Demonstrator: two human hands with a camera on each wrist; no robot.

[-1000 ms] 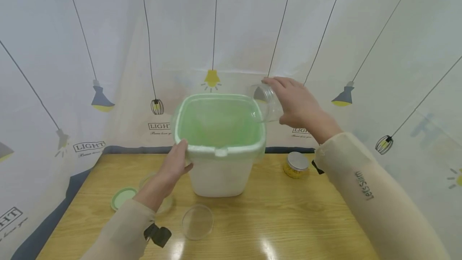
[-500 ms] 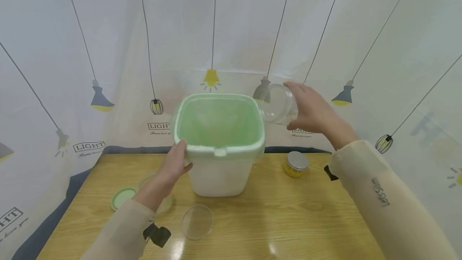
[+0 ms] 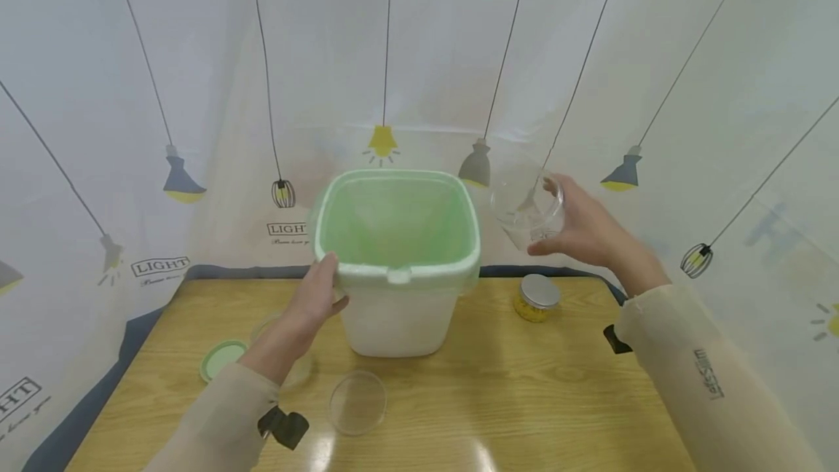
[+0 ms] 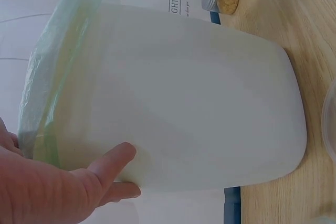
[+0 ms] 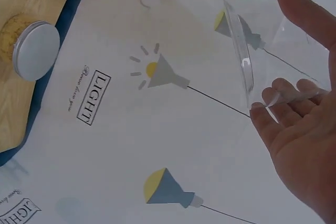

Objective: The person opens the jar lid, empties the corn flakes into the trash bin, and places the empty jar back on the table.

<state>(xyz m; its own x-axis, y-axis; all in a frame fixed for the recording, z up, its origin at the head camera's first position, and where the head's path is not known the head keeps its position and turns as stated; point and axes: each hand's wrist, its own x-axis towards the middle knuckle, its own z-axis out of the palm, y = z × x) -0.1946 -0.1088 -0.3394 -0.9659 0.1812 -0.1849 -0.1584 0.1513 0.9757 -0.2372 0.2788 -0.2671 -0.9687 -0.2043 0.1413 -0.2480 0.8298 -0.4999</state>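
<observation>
The right hand (image 3: pixel 590 231) grips an empty clear plastic jar (image 3: pixel 527 208), tilted in the air at 3 o'clock of the white square bin with a green liner (image 3: pixel 398 268). The left hand (image 3: pixel 313 304) grips that bin's near-left rim. A silver-lidded jar of yellow grains (image 3: pixel 539 299) stands on the wooden table (image 3: pixel 524 399) below the clear jar.

I see a wooden table (image 3: pixel 557 399) carrying a white bin (image 3: pixel 397 319) just beside my left hand (image 3: pixel 314 304), a green lid (image 3: pixel 221 357) and clear lid (image 3: pixel 357 403) near it, and a silver-capped jar (image 3: pixel 538 298) below my right hand (image 3: pixel 590 231).
</observation>
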